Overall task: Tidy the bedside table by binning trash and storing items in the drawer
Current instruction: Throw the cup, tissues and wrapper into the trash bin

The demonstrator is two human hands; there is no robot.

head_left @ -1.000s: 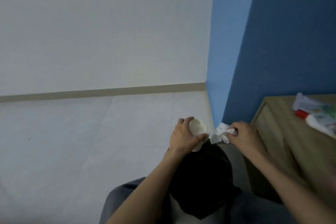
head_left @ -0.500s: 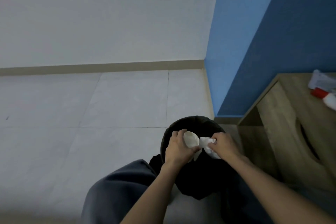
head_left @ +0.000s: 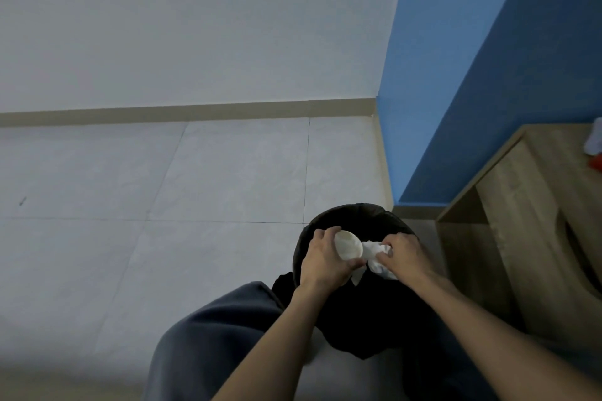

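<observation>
A black-lined bin (head_left: 355, 213) stands on the floor beside the wooden bedside table (head_left: 534, 205). My left hand (head_left: 324, 262) is shut on a white paper cup (head_left: 349, 245), held over the bin's opening with its mouth turned towards me. My right hand (head_left: 405, 254) is shut on a crumpled white tissue (head_left: 374, 252), also over the bin, touching the cup. The table's drawer front with a curved cut-out handle (head_left: 578, 257) is closed.
A white packet (head_left: 594, 140) and something red (head_left: 596, 163) lie on the tabletop at the frame's right edge. A blue wall rises behind the table. My knee in dark trousers (head_left: 221, 329) is left of the bin. Pale floor tiles stretch left.
Both hands have come down from rim height to just over the bin's opening, still holding cup and tissue. The view has tilted down; the tabletop items have slid to the right edge.
</observation>
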